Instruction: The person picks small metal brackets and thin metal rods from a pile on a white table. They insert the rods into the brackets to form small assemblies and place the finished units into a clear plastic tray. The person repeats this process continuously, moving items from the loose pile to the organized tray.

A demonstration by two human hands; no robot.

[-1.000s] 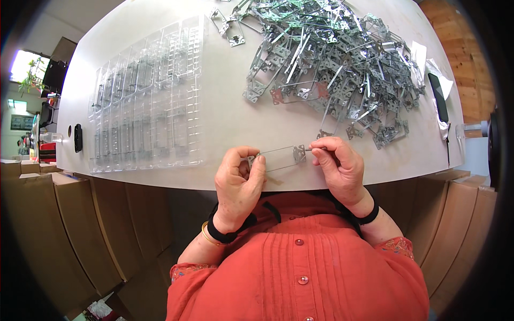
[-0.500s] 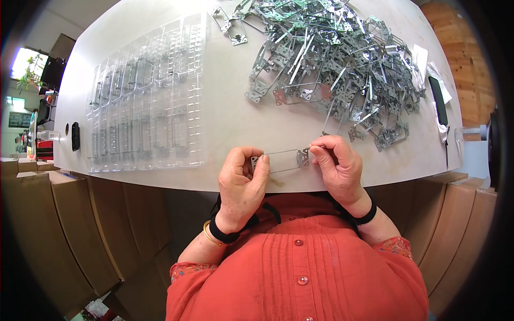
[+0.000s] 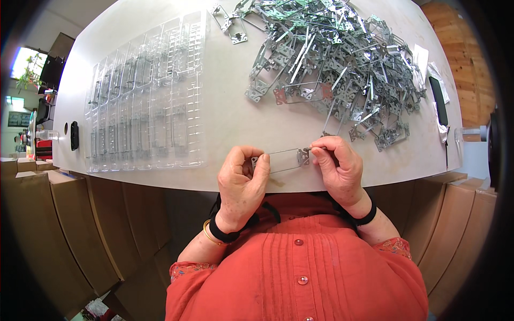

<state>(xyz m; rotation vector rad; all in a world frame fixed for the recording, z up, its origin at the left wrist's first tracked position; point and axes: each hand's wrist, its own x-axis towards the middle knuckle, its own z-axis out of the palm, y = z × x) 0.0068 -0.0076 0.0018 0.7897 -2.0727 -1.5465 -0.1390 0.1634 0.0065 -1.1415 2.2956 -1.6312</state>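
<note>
Between my hands, close to the table's front edge, is a thin metal frame with two long wires joining flat, holed end plates. My left hand pinches its left end between thumb and fingers, covering part of that plate. At the other end, my right hand is closed with thumb and forefinger at the plate's corner; whether a small piece sits in that pinch I cannot make out. Beyond my right hand lies a large heap of similar metal frames. One reddish-brown frame stands out at the heap's near side.
Clear plastic trays with rows of slots, several holding metal parts, lie on the left of the table. A dark phone rests at the right edge, a small black object at the left. Cardboard boxes stand below.
</note>
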